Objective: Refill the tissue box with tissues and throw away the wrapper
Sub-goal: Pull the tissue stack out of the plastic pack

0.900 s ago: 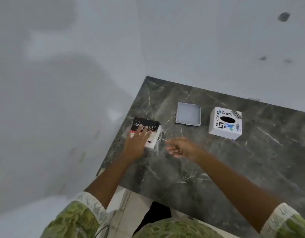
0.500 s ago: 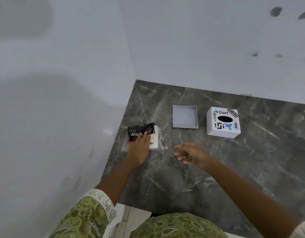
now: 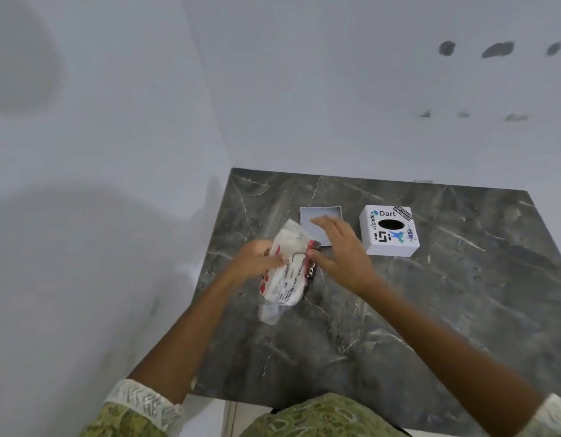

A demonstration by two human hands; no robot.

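A wrapped tissue pack [image 3: 287, 272], white plastic with red and black print, is lifted above the dark marble table [image 3: 430, 310]. My left hand [image 3: 255, 261] grips its left side. My right hand [image 3: 342, 252] touches the pack's right edge with the thumb, its fingers spread over the pack. The white tissue box cover [image 3: 389, 230], with stickers and a dark oval slot on top, stands to the right. Its shallow grey base tray [image 3: 317, 216] lies open behind my right hand, partly hidden by it.
The table sits in a corner between two pale walls [image 3: 115, 152]. Its left and near edges drop off close to my body. Green patterned clothing [image 3: 320, 417] fills the bottom of the view.
The tissue pack has left the table and turned white side up in my left hand. My right hand has come in from the right to meet it. The view has shifted left.
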